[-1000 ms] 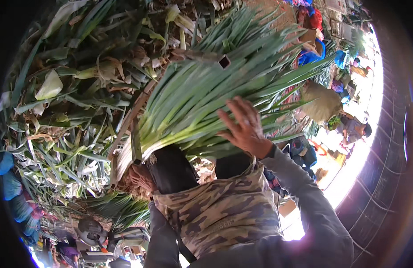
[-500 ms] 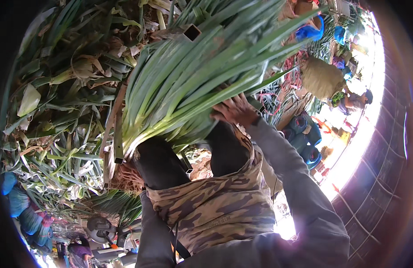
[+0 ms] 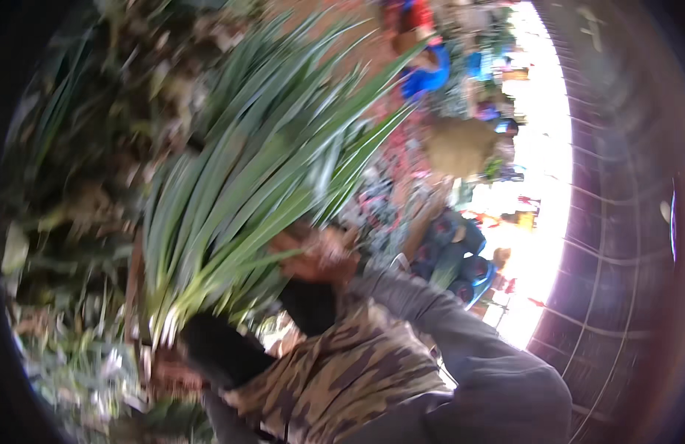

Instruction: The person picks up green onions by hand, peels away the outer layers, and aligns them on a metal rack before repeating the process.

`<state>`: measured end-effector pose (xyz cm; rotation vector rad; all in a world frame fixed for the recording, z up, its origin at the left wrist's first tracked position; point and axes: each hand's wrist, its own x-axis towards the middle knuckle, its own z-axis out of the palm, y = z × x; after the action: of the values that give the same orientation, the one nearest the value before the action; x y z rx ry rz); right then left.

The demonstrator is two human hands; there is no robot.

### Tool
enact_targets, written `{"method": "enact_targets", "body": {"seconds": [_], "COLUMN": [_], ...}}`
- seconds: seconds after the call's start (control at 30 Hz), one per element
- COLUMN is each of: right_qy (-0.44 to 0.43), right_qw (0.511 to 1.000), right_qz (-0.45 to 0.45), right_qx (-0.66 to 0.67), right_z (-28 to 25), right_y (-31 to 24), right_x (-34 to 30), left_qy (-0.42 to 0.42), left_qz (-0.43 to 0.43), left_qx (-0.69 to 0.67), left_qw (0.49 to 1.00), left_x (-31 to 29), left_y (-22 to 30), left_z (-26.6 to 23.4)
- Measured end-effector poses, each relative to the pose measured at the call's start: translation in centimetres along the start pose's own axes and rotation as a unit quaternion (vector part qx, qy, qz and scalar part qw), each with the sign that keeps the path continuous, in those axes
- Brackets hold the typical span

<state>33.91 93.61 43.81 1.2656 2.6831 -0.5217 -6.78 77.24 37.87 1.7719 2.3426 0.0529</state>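
- A large bundle of long green leeks [image 3: 242,196] lies just beyond my knees, pale stems [image 3: 165,320] at lower left, leaves fanning up and to the right.
- My view has swung and blurred within the last half second; the bundle now sits further left in it.
- My right hand [image 3: 320,255], spread open over the leaves a second ago, is now low at their near edge, just above my right knee [image 3: 309,305]. Leaves seem to cover its fingertips, and I cannot tell whether it is gripping.
- My left hand [image 3: 179,372] remains down by the stem ends, beside my left knee [image 3: 220,351]; it is too smeared to tell whether it is closed on anything.
- I judge from this that the loose leaf side is being worked inward while the stem end stays put. The leaves still splay widely, and no tie shows around them.
- A camouflage apron [image 3: 350,355] covers my lap; a blurred heap of leaf scraps [image 3: 68,196] fills the left.
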Motion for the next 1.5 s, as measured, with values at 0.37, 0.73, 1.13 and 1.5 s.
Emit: {"method": "enact_targets", "body": {"seconds": [0.37,0.73,1.13,1.5], "right_qy": [0.144,0.13,0.078,0.012], "right_qw": [0.968,0.982,0.991,0.996], "right_qz": [-0.153,-0.136,-0.108,-0.078], "right_qx": [-0.138,0.008,-0.01,-0.052], "right_z": [0.4,1.9,1.2,3.6], "right_y": [-2.1,-2.2,-2.3,-1.5], "right_x": [12.6,12.8,12.2,12.8], "left_qy": [0.111,0.013,-0.071,-0.088], "left_qz": [0.039,-0.01,-0.147,-0.122], "left_qx": [0.025,0.118,0.0,-0.169], "left_qw": [0.993,0.993,0.987,0.974], "left_x": [4.1,-8.8,-6.6,-8.7], "left_y": [4.6,-7.2,-3.0,-4.4], "left_z": [5.5,10.8,9.1,9.9]}}
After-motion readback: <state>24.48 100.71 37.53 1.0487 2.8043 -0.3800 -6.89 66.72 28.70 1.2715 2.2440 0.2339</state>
